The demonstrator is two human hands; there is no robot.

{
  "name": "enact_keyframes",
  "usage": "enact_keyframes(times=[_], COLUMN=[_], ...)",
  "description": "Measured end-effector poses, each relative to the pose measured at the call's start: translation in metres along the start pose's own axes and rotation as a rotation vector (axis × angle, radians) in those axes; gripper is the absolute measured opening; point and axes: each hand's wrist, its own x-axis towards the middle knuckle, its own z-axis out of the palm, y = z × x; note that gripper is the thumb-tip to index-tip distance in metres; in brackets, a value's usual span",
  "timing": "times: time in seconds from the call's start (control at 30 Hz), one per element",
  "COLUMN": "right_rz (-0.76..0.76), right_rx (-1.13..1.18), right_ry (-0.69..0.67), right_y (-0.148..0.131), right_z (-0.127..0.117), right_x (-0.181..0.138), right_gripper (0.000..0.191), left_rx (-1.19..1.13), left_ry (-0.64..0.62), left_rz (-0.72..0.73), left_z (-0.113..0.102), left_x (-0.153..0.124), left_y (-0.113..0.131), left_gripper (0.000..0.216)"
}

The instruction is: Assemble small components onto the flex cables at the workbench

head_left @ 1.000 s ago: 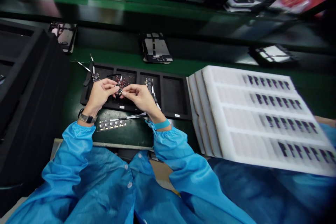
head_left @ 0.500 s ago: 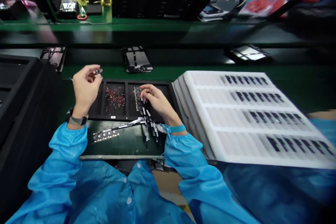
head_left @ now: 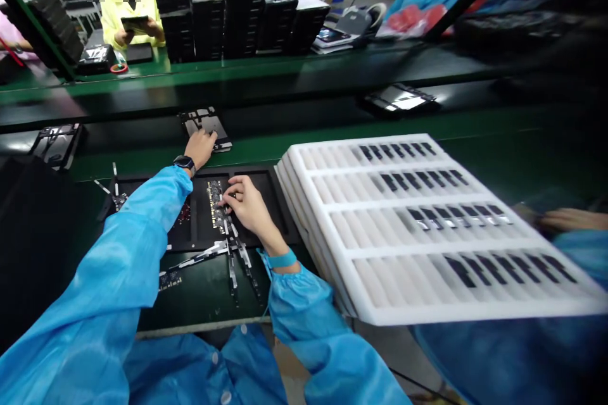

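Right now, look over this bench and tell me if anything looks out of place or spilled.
The ribbon-tailed circuit strips look untidy: they hang over the front edge of the black tray and fan out onto the green bench, below the right hand. Another circuit strip lies loose on the bench, outside the tray.

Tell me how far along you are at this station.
Hard to judge, but the white foam tray looks partly filled: dark parts sit at one end of each row. In hand: the right hand rests on a circuit-board strip in the black tray, and the left hand touches a black-framed panel on the green bench. Left: the foam tray's bare slots.
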Motion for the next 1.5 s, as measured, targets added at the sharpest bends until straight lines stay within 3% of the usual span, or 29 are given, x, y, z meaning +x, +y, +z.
enact_keyframes(times=[0.17, 0.27, 0.33, 0.4, 0.5, 0.63, 0.73, 0.9, 1.0, 1.3, 1.5], right_rz=[-0.014, -0.007, -0.001, -0.012, -0.027, -0.039, -0.075, -0.138, -0.145, -0.137, -0.178], right_rx=[0.035, 0.010, -0.005, -0.033, -0.076, -0.144, -0.244, -0.440, -0.522, -0.558, -0.614], right_ry=[-0.048, 0.007, 0.096, 0.150, 0.087, -0.033, -0.100, -0.013, 0.059, 0.112, 0.160], right_y=[-0.011, -0.006, -0.002, 0.000, -0.002, -0.007, -0.005, 0.004, 0.004, 0.003, -0.001], right_z=[0.000, 0.000, -0.002, -0.006, -0.009, -0.005, 0.002, 0.005, 0.001, -0.014, -0.017], right_x=[-0.004, -0.004, -0.003, -0.003, -0.003, -0.006, -0.009, -0.008, -0.007, -0.008, -0.005], right_gripper=[0.036, 0.044, 0.053, 0.050, 0.036, 0.031, 0.028, 0.034, 0.039, 0.045, 0.025], left_rx=[-0.068, -0.226, -0.375, -0.519, -0.655, -0.656, -0.543, -0.465, -0.488, -0.615, -0.592], left_ry=[0.035, 0.070, 0.128, 0.215, 0.284, 0.163, 0.149, 0.186, 0.158, -0.009, -0.062], left_rz=[0.000, -0.077, -0.133, -0.206, -0.354, -0.487, -0.507, -0.535, -0.574, -0.552, -0.529], left_z=[-0.015, -0.041, -0.061, -0.078, -0.087, -0.058, -0.026, -0.004, -0.003, -0.009, -0.016], left_x=[-0.014, -0.047, -0.091, -0.152, -0.260, -0.381, -0.425, -0.435, -0.430, -0.417, -0.412], left_y=[-0.019, -0.036, -0.045, -0.047, -0.032, 0.002, 0.017, 0.024, 0.025, 0.012, 0.006], left_gripper=[0.059, 0.049, 0.035, 0.028, 0.027, 0.026, 0.029, 0.024, 0.018, 0.017, 0.009])
